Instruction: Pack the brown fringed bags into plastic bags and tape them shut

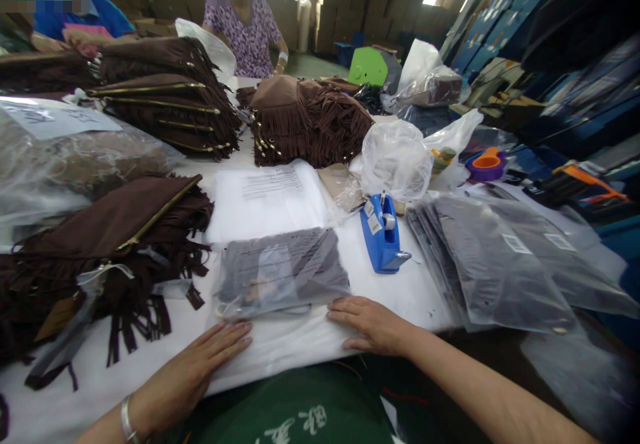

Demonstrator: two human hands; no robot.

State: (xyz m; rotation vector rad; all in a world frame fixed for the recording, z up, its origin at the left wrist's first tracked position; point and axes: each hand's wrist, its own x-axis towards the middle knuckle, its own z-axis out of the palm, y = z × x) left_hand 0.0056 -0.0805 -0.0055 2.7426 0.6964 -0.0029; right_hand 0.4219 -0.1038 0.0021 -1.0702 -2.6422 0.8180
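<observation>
A dark fringed bag in a clear plastic bag (310,264) lies flat on the white-covered table in front of me. My left hand (207,357) rests at its near left corner, fingers stretched out flat. At the near right corner lies my right hand (373,324), fingers extended and slightly apart. Neither hand is wrapped around anything. Behind the packed bag is a stack of printed clear plastic bags (270,194). A blue tape dispenser (381,234) stands to the right. On the left sits an unpacked brown fringed bag (115,221) with a gold zipper.
Packed bags (500,257) are piled at the right edge. Brown fringed bags (310,117) and a taller stack (165,97) stand farther back. A crumpled plastic bag (397,157) and orange-purple tape rolls (486,164) are near. Across the table stands a person (245,34); another person (107,17) is at left.
</observation>
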